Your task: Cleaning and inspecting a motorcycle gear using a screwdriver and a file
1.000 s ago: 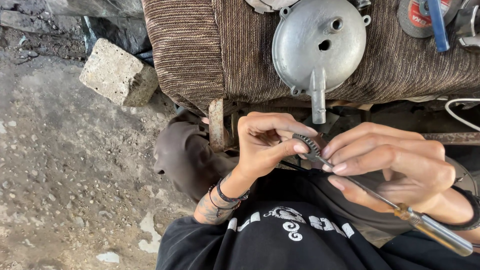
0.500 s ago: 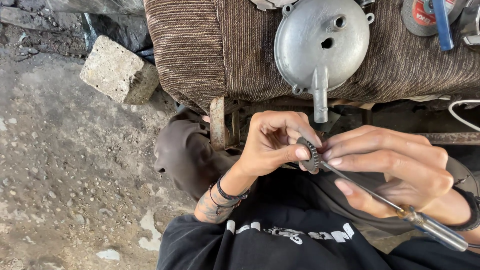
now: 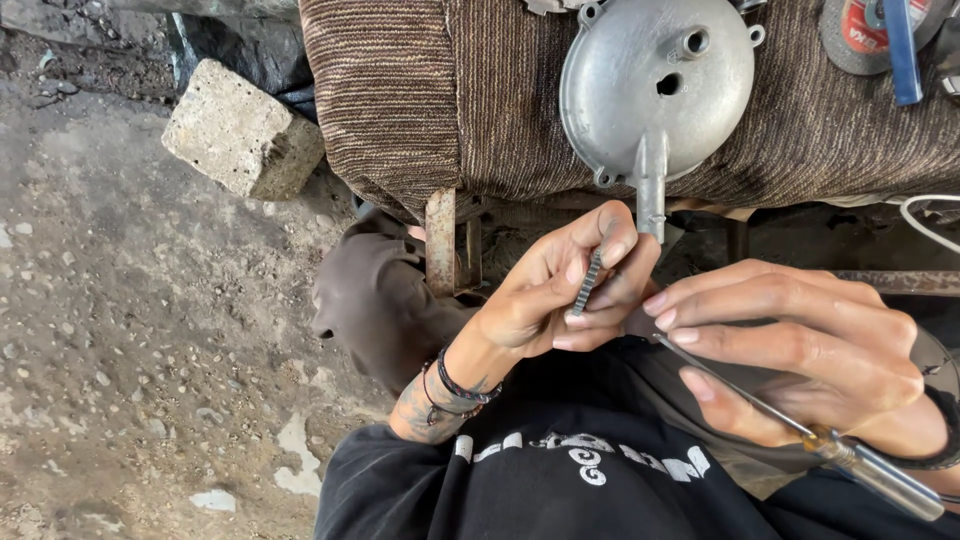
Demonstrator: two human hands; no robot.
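Because the small toothed ring (image 3: 590, 283) is held only at its edge, between thumb and fingertips of the left hand (image 3: 555, 290), I judge it can slip out easily. If the screwdriver (image 3: 800, 430) pushes on it from the side, the ring may twist and drop to the rough dirt ground (image 3: 130, 330), where a part so small is hard to find among the pebbles. The thin shaft can also slide off the metal and prick a finger, since its tip sits close to the left fingertips.

The left fingers are closed in a pinch on the ring, which stands on its edge in front of the person's chest, just below the stem of the grey metal cover (image 3: 655, 85). That cover lies on the brown striped cloth (image 3: 420, 100). The right hand (image 3: 800, 350) is curled loosely around the screwdriver; the forefinger and middle finger stretch along the shaft, and the clear handle comes out at the wrist side. The right fingertips almost touch the left ones. A concrete block (image 3: 240, 135) rests on the ground to the left.
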